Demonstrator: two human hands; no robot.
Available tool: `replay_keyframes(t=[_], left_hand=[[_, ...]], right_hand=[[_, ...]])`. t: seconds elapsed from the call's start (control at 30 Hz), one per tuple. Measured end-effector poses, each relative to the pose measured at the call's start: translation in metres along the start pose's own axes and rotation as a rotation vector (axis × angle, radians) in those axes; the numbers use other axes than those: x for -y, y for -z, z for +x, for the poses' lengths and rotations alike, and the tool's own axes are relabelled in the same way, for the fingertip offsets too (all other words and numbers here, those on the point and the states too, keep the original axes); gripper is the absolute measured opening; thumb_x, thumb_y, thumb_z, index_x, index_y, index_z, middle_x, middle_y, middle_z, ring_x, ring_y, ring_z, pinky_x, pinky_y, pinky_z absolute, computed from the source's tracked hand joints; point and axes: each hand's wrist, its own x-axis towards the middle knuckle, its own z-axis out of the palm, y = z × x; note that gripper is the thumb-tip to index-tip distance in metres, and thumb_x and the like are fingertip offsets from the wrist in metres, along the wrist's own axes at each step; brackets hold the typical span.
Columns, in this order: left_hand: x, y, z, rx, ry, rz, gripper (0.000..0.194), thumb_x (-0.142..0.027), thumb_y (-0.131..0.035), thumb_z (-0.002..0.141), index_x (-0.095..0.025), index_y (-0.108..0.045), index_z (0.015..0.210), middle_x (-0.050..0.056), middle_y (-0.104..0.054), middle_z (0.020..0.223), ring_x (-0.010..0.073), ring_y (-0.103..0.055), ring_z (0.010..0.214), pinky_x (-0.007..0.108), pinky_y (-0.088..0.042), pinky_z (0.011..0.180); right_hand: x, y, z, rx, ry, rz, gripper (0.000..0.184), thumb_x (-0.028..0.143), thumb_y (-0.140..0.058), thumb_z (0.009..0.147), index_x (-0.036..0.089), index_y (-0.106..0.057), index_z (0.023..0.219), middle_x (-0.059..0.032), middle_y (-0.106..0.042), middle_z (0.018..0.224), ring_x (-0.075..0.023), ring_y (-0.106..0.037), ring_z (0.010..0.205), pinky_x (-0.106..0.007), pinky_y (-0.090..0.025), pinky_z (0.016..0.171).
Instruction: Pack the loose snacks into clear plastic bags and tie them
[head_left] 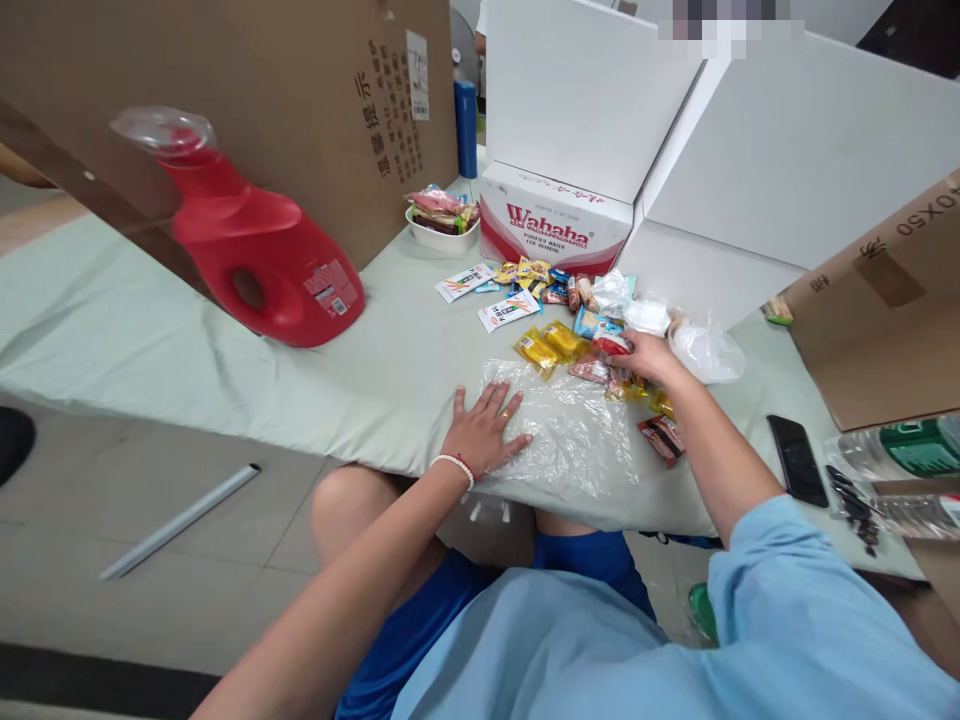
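Left fingers spread, on film, near table edge

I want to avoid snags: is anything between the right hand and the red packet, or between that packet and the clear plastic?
Nothing visible separates the right hand from the red packet; they appear to touch. Between that packet and the clear plastic, a pinkish packet lies in the direct line.

Showing grey tiled floor, dark strip at lower left, cloth-covered table, tall white panels standing behind.
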Motion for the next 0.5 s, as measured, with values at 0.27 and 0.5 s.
replay_keyframes(t=[0.27,0.5], left_hand=[[-0.001,0.004,-0.002,-0.014,-0.018,-0.005,0.072,-0.066,-0.037,0.100,-0.027,-0.037,0.161,0.011,-0.026,0.172,0.0344,-0.025,0.158,0.074,-0.005,0.124],[-0.001,0.004,-0.003,-0.021,-0.020,-0.011,0.067,-0.058,-0.041,0.101,-0.030,-0.036,0.161,0.010,-0.028,0.171,0.0332,-0.027,0.158,0.073,-0.009,0.124]], right_hand=[[0.052,-0.026,-0.106,-0.065,0.334,0.249,0.056,0.041,-0.075,0.085,0.024,-0.064,0.137,-0.0100,-0.069,0.124,-0.0286,-0.067,0.109,-0.041,-0.052,0.095],[0.073,-0.079,-0.119,0.208,0.435,0.174,0.058,0.045,-0.076,0.087,0.022,-0.064,0.139,-0.0151,-0.058,0.146,-0.0288,-0.067,0.117,-0.039,-0.053,0.098]])
